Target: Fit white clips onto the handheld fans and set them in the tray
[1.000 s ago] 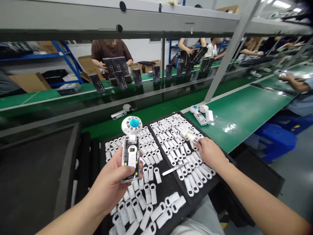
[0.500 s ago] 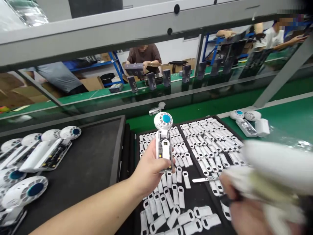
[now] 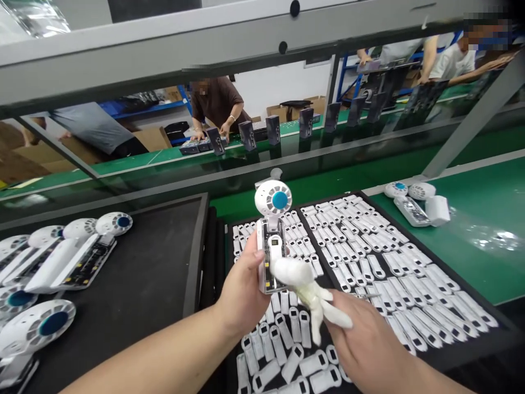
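My left hand [image 3: 246,284] is closed around the handle of a white handheld device [image 3: 266,268], holding it upright. Its round head has a blue centre [image 3: 280,201]; the handle's open front shows a circuit board under a white strip with a small dark window [image 3: 275,244]. My right hand [image 3: 365,334] grips the knotted tails of a white padded cloth ball [image 3: 293,272], which touches the front of the handle. A slim pale tip [image 3: 372,296] shows beyond my right hand. Many similar white strips [image 3: 276,345] lie on black foam below.
A black tray [image 3: 159,262] at left carries several similar devices [image 3: 53,324]. More white strips [image 3: 418,295] fill the right-hand foam. Device parts [image 3: 412,210] and clear plastic [image 3: 492,238] lie on the green bench. Co-workers and standing dark boxes [image 3: 274,130] are beyond the metal frame [image 3: 229,46].
My right hand has brought the white cloth ball from the right to the device handle. My left thumb has shifted to the handle's left edge. The co-worker opposite has lowered a box.
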Demonstrator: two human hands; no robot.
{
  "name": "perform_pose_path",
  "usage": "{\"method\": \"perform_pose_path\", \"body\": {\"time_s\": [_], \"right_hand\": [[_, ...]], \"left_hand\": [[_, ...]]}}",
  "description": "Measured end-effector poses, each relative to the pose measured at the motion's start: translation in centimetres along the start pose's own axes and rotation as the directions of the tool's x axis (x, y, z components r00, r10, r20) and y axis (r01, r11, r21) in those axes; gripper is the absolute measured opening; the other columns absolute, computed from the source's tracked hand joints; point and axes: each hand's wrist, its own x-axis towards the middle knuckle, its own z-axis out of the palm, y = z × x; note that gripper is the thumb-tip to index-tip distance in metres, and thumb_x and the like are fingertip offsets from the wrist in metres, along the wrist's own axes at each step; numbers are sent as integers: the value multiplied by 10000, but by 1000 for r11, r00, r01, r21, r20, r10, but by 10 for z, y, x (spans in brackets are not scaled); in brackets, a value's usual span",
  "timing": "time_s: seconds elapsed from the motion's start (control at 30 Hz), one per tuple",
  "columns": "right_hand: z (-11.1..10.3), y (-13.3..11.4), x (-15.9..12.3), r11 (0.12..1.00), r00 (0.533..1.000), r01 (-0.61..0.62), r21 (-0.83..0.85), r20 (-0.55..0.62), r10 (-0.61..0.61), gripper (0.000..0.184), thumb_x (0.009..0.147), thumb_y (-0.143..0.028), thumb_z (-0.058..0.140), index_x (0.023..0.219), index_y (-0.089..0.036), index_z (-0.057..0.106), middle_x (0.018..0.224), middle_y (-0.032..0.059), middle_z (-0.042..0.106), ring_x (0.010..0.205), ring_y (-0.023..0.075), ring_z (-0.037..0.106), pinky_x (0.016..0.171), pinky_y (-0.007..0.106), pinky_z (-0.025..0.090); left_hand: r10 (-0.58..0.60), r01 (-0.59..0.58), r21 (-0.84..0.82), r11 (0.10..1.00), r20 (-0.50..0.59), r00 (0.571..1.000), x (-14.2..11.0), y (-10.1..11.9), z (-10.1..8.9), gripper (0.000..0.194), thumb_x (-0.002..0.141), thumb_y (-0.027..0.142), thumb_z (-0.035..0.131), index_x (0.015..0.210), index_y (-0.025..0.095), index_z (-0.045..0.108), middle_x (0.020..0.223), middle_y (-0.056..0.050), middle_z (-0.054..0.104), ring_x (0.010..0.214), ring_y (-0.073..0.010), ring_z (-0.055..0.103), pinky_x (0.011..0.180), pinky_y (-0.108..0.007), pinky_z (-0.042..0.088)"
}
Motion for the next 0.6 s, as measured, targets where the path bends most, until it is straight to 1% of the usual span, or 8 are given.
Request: {"method": "perform_pose_path", "body": {"time_s": [0.07, 0.13, 0.23, 0.3, 0.4, 0.47, 0.53, 0.6], "right_hand": [[6, -2, -2, 997, 997, 75, -7, -5, -75, 303, 957, -215, 355, 883, -288, 640, 680, 60, 659, 584, 237, 630, 493, 355, 515], [8, 0, -4, 996, 997, 80, -42, 4, -80, 296, 952, -200, 357, 855, -276, 627, 649, 53, 642, 556, 230, 613, 461, 341, 474], [5, 18, -5, 989, 997, 39, -141, 68, -30, 278, 955, -182, 358, 795, -232, 580, 610, 29, 615, 466, 168, 540, 432, 289, 399], [1, 40, -3, 960, 990, -52, -277, 109, 85, 269, 962, -202, 362, 799, -220, 574, 597, 19, 604, 446, 153, 518, 427, 275, 358], [-4, 76, 5, 815, 934, -227, -533, 117, 337, 224, 957, -202, 403, 841, -207, 595, 682, 50, 660, 553, 191, 599, 490, 291, 371], [-4, 95, 12, 735, 902, -268, -622, 107, 419, 229, 972, -207, 415, 853, -189, 610, 761, 92, 693, 679, 229, 647, 576, 314, 412], [-2, 106, 17, 722, 897, -265, -639, 112, 428, 244, 987, -221, 420, 878, -166, 632, 820, 127, 704, 767, 248, 655, 666, 334, 443], [-2, 110, 20, 724, 898, -247, -644, 130, 421, 241, 986, -222, 433, 933, -144, 655, 901, 153, 704, 863, 269, 648, 769, 357, 456]], "left_hand": [[-15, 15, -9, 1000, -32, 999, 1, -1, -1, 446, 728, 487, 686, 1058, 222, 545, 826, -34, 636, 675, -188, 600, 582, -285, 490], [3, -3, 14, 1000, -50, 999, 4, -4, -4, 464, 714, 512, 713, 1035, 219, 550, 836, -29, 632, 667, -177, 592, 575, -278, 485], [-7, 24, 107, 994, -153, 988, 13, -9, -9, 365, 669, 324, 769, 931, 192, 552, 782, -7, 600, 630, -138, 557, 545, -248, 469], [-58, 99, 157, 983, -244, 968, 20, -12, -12, 311, 623, 137, 741, 857, 176, 539, 748, 0, 584, 611, -125, 552, 524, -237, 469], [-104, 165, 173, 971, -317, 943, 29, -12, -13, 294, 632, 36, 701, 869, 150, 569, 809, -43, 633, 672, -152, 627, 542, -250, 513], [-121, 184, 155, 971, -348, 930, 32, -9, -12, 264, 714, 102, 729, 931, 148, 585, 868, -68, 663, 695, -163, 661, 564, -265, 540], [-132, 193, 129, 973, -380, 916, 34, -5, -11, 224, 825, 270, 712, 972, 163, 582, 846, -59, 667, 620, -146, 644, 557, -282, 549], [-125, 186, 115, 976, -405, 906, 39, -1, -11, 271, 902, 431, 622, 973, 173, 579, 770, -38, 649, 525, -124, 596, 517, -276, 529]]}}
